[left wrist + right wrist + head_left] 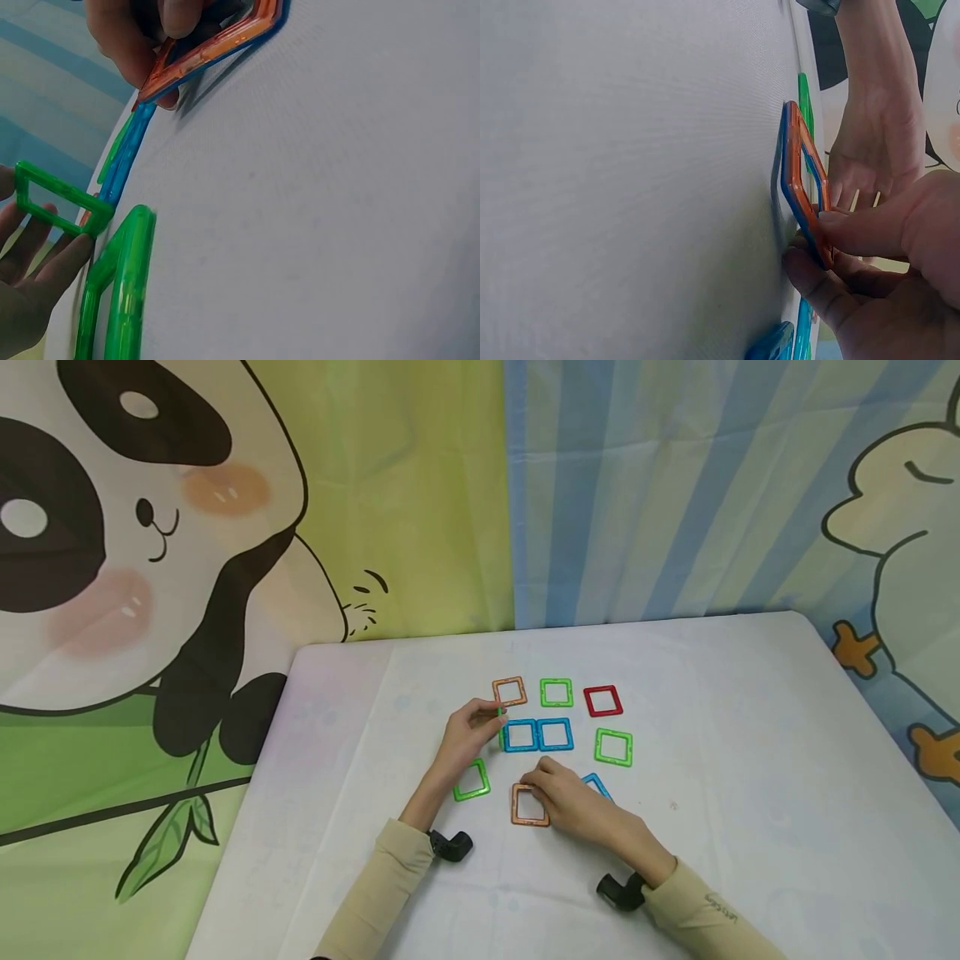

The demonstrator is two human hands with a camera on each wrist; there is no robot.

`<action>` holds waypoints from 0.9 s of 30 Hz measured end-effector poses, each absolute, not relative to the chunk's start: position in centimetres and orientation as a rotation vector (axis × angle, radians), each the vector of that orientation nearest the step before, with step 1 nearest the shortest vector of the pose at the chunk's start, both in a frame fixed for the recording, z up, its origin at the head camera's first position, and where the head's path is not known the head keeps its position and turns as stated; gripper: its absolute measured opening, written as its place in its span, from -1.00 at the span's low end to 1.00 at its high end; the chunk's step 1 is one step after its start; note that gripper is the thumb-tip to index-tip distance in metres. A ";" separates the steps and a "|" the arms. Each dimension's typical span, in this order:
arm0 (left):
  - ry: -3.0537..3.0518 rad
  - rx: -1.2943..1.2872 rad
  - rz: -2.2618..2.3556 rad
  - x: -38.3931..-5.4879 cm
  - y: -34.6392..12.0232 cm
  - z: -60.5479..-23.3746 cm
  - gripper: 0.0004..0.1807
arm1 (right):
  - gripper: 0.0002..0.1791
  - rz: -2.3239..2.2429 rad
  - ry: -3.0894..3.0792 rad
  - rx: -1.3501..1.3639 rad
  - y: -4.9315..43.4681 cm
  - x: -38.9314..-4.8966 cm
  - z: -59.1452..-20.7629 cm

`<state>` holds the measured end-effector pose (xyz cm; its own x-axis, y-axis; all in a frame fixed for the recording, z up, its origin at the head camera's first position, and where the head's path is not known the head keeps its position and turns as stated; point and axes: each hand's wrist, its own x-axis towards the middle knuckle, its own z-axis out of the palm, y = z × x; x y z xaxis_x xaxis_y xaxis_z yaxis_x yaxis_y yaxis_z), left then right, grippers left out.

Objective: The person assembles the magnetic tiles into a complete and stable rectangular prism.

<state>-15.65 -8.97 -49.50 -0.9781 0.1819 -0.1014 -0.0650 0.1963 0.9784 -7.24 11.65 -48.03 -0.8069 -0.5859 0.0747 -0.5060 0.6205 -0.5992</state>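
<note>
Playroom-like corner, cartoon panda backdrop (255,527)

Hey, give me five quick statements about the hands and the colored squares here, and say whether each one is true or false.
1. The left hand holds a green square. True.
2. The right hand holds a red square. False: it holds an orange square.
3. Two blue squares lie side by side. True.
4. The red square is left of those two blue squares in the head view. False: it is to their right, farther back.
5. The held green square lies flat. False: it is tilted up.
</note>
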 end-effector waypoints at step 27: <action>2.247 0.123 1.933 -15.7 -9.0 -49.6 -0.64 | -0.88 -1.015 2.947 -0.903 11.6 -8.9 -45.7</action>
<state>-15.66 -9.01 -49.62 -0.9812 0.1761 -0.0783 -0.0511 0.1542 0.9867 -8.89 11.63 -45.74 -0.8402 -0.4719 0.2672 -0.5363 0.6503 -0.5380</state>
